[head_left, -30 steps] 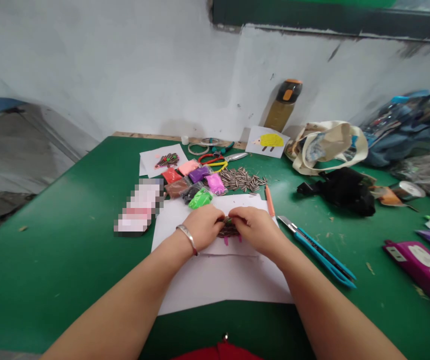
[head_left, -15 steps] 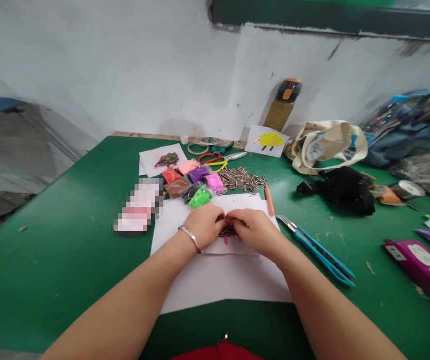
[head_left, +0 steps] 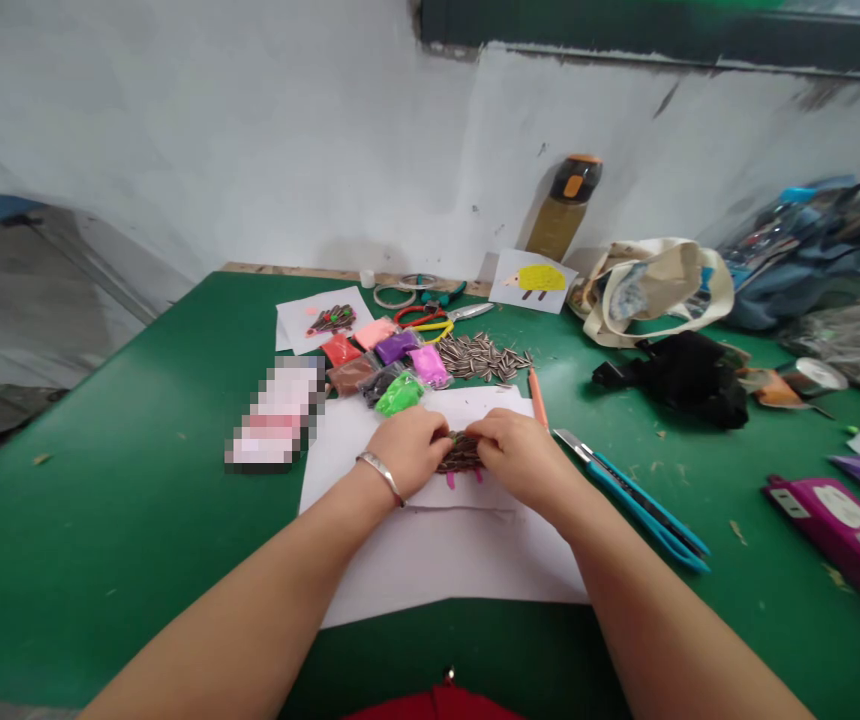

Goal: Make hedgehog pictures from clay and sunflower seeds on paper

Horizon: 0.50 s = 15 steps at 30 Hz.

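Just left of the frame's centre, the left hand (head_left: pixel 409 447) curls narrowly against the seed-covered figure (head_left: pixel 462 458), mid-frame on white paper (head_left: pixel 430 560); rightward, the right hand (head_left: pixel 518 452) bunches its fingertips close. Whether either pinches anything, I cannot tell. Light, steady pressure should keep seeds aligned.

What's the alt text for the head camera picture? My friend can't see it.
A bare left hand and bare right hand flank a brown, seed-covered shape with two pink strips below, on white paper sheets. Beyond lie small, colourful plastic packets and a pile of striped seeds; at right, a blue utility knife lies on the green table.
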Tool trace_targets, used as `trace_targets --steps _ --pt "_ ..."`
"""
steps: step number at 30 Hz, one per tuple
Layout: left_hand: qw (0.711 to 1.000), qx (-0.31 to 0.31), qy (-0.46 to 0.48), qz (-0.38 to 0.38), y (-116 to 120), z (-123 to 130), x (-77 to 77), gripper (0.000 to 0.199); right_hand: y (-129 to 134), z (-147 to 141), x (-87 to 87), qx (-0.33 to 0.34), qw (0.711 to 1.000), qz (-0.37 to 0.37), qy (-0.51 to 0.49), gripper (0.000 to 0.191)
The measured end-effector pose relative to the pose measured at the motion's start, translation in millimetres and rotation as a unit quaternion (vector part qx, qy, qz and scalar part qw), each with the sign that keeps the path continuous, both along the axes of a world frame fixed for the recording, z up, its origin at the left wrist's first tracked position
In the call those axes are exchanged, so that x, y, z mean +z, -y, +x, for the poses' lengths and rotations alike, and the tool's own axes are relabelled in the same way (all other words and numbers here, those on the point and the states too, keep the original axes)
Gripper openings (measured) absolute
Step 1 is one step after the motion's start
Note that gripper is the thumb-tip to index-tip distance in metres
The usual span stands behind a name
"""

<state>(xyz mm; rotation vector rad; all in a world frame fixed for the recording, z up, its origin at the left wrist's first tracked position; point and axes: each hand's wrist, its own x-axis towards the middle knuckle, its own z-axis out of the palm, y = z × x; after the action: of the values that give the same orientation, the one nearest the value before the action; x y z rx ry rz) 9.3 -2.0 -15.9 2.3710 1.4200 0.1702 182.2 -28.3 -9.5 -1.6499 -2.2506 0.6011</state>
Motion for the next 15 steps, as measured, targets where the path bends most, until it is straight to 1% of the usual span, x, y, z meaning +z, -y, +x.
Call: trace_targets --steps 7,11,15 --pt "1.0 0.006 -0.001 -0.005 0.8 0.8 0.4 0.015 0.7 -3.4 -0.9 0.003 1.0 -0.02 -0.007 0.03" --pt "1.0 0.019 0.001 -0.005 0.8 1.7 -1.4 0.014 0.6 -4.6 -0.9 -0.004 0.999 -0.041 -0.032 0.031" --pt "1.0 0.022 0.004 -0.004 0.2 2.5 -3.7 0.014 0.4 -5.4 -1.4 -0.001 0.999 -0.044 -0.032 0.03"
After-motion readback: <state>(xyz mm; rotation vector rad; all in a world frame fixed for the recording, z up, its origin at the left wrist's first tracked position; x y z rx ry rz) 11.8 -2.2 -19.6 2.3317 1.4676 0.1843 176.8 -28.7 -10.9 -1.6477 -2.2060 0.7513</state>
